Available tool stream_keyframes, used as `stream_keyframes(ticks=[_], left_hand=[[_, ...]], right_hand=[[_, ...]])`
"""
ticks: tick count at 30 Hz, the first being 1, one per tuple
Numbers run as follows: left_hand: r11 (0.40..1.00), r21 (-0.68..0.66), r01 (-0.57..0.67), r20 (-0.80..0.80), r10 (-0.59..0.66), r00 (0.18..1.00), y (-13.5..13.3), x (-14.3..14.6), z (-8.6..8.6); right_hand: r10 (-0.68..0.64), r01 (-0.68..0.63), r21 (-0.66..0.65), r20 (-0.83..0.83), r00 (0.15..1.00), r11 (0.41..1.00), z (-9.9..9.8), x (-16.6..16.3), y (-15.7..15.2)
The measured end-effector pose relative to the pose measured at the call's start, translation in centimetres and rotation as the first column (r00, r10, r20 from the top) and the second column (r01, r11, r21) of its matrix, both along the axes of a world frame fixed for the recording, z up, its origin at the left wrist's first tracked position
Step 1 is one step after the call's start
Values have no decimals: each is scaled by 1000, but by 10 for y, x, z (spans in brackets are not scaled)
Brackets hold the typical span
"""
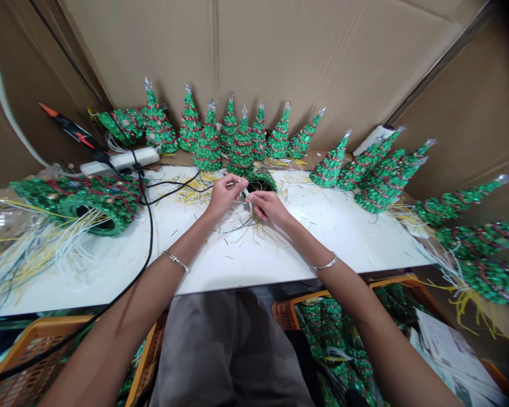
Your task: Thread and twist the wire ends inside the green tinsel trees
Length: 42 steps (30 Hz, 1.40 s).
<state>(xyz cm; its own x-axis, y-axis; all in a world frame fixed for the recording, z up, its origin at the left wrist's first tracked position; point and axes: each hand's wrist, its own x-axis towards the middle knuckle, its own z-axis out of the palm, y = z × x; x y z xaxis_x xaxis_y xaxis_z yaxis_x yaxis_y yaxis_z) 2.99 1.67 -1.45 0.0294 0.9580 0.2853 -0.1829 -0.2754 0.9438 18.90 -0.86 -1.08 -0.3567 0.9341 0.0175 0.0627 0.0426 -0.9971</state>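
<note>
Both hands pinched on a thin white piece, mid-surface

The person's L hand and R hand meet nr the middle of the white surface, fingertips of each clamped on a thin white piece btwn them; exact form too small to tell. Just behind the hands, partly hidden, is a green tree w/ its hollow base facing the person. Wire clippings, mostly yellow, lie scattered around.

At back, a row of decorated trees stands upright; more at R, some tipped over. Far L, a bigger tree lies on its side, white & yellow wires by its open base. Behind it: a white power strip & a blk/orange tool. Below the surface, R side, an orange basket holds more green trees.
</note>
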Motion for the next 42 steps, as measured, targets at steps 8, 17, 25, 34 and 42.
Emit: stream_keyframes(ticks=[8, 17, 25, 34, 42], left_hand=[[998, -49, 34, 18, -34, 999, 0, -1, -2], [998, -56, 42, 34, -40, 999, -2, 0, 0], [997, -50, 57, 36, -55, 998, -1, 0, 0], [997, -52, 65, 45, -63, 997, 0, 0, -2], [995, -59, 75, 43, -73, 996, 1, -1, -2]], right_hand=[[11, -11, -5, -19, 1000, 1000, -1, 0, 0], [12, -12, -2, -11, 1000, 1000, -2, 0, 1], [13, -13, -6, -14, 1000, 1000, -3, 0, 2], [15, -15, -6, -17, 1000, 1000, -3, 0, 1], [18, -18, -7, -9, 1000, 1000, -2, 0, 0]])
